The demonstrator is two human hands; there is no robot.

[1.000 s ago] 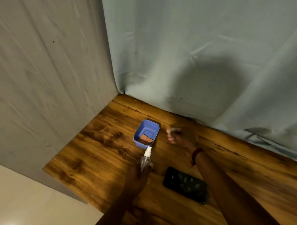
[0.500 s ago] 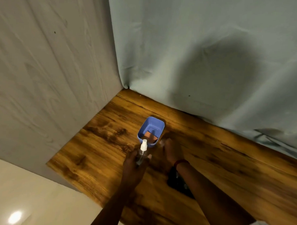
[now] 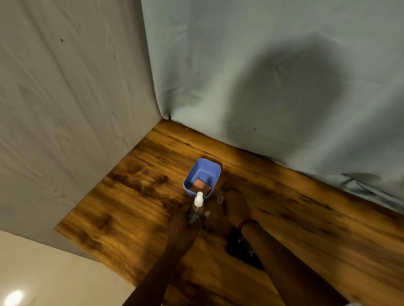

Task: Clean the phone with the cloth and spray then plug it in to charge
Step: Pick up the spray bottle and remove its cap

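Bottle (image 3: pixel 197 206) of clear plastic, white-nozzled, clamped in left hand (image 3: pixel 184 223); right hand (image 3: pixel 232 209) blurred, grip unreadable.

My left hand (image 3: pixel 184 223) reaches forward, fingers curled round a small clear spray bottle with a white nozzle (image 3: pixel 197 204), held upright. My right hand (image 3: pixel 233 207) is just beside it, too blurred to read its grip, a red band (image 3: pixel 249 222) on the wrist.
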